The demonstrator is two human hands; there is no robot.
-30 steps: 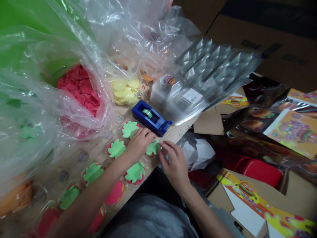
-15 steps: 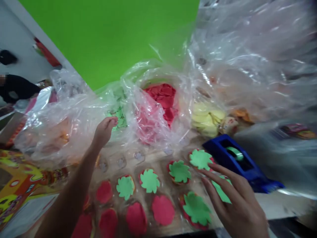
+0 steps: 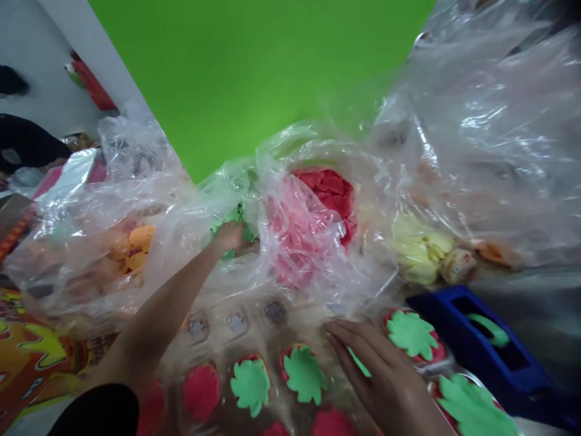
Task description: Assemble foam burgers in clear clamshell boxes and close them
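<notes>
My left hand reaches into an open clear plastic bag and touches the green scalloped pieces in it. Its fingertips are blurred and partly buried among them. My right hand is low over the clear compartment tray, fingers bent down, with a sliver of a green scalloped piece showing between the fingers. Nearby cells hold round stacks topped with green pieces. In other cells the top layer is a red disc. Several cells at the back hold no stack.
An open bag of red discs stands in the middle, with yellow pieces to its right. On the left lies a bag of orange pieces. A blue tape dispenser borders the tray. Another person's dark sleeve shows far left.
My left hand has moved from the bag's front into the green pieces. Across the tray, my right hand has shifted left, uncovering the stack at the right end. The view has shifted too.
</notes>
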